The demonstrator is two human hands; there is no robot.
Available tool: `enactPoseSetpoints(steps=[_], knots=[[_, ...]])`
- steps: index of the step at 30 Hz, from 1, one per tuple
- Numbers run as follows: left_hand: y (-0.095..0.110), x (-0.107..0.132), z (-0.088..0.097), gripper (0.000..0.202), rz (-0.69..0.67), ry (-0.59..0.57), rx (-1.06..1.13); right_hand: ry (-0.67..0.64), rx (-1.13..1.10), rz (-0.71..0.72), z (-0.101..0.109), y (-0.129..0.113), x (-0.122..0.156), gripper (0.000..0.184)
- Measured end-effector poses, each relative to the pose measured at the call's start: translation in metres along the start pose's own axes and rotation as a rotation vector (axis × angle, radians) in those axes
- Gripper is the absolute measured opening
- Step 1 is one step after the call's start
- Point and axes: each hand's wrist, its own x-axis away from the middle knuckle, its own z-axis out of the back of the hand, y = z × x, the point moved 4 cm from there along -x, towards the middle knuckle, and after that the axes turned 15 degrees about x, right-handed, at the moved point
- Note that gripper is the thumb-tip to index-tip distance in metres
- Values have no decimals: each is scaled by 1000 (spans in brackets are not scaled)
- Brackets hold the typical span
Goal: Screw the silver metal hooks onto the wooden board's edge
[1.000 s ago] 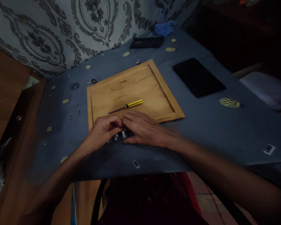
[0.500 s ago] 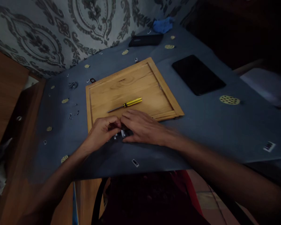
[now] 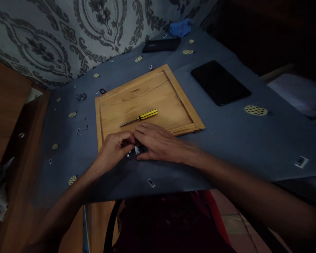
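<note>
A framed wooden panel (image 3: 139,95) lies on the table, with a screwdriver (image 3: 139,117) on it that has a yellow-and-black handle. At the panel's near edge is a small silver metal fitting (image 3: 137,150), partly covered by my fingers. My left hand (image 3: 116,147) pinches at its left side, thumb and forefinger closed together; the exact contact point is hidden. From the right, my right hand (image 3: 158,144) curls over the panel edge, fingertips close to the left ones and thumb below, around the fitting.
Small metal pieces (image 3: 82,130) and a grey coiled bundle (image 3: 81,96) lie left of the panel. A black tablet-like slab (image 3: 221,82) rests to the right. Behind are a dark phone-like object (image 3: 161,45) and a blue cloth (image 3: 180,28). A patterned curtain (image 3: 100,21) borders the table.
The view has shifted slightly, moving everything a little to the left. Both hands keep nearly the same pose at the metal fitting.
</note>
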Motion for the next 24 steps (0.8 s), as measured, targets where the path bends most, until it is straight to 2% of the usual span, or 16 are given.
enactPoseSetpoints(steps=[18,24], knots=[[8,11,-2,15,-131,-15,-149,-36,30,-10,-3,1,0,39],[13,23,6,17,-127,79,-173,-83,83,-57,0,0,0,43]])
